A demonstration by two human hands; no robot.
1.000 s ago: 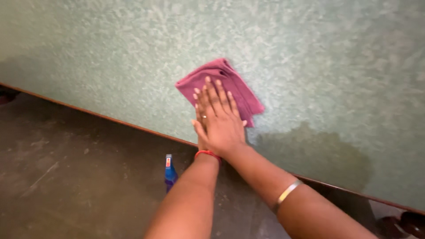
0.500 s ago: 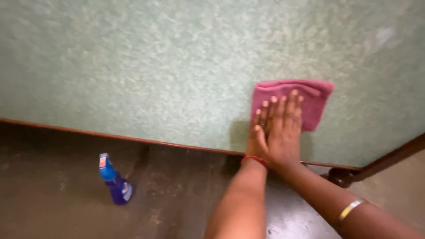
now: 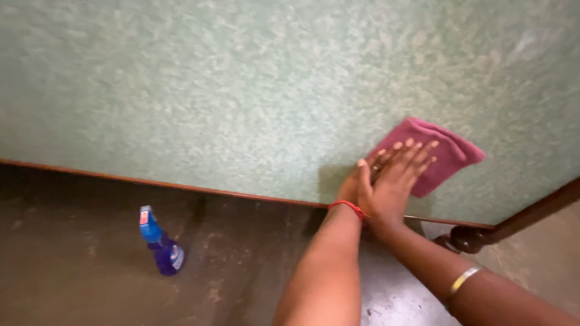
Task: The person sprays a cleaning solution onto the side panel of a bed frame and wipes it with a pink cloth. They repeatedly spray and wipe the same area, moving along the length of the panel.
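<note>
Tilted now, the pink cloth (image 3: pixel 444 152) points up-right past the table corner; right hand (image 3: pixel 396 181) flat atop left hand (image 3: pixel 356 184), fingers spread, pressing, gripping nothing

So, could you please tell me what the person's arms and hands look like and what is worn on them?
Both forearms are bare, with no sleeves or gloves in view. The left hand has a thin red thread band at its wrist. The right hand lies over it; its forearm carries a plain metal bangle, silver to gold in tone. Fingernails are short and unpainted.
</note>
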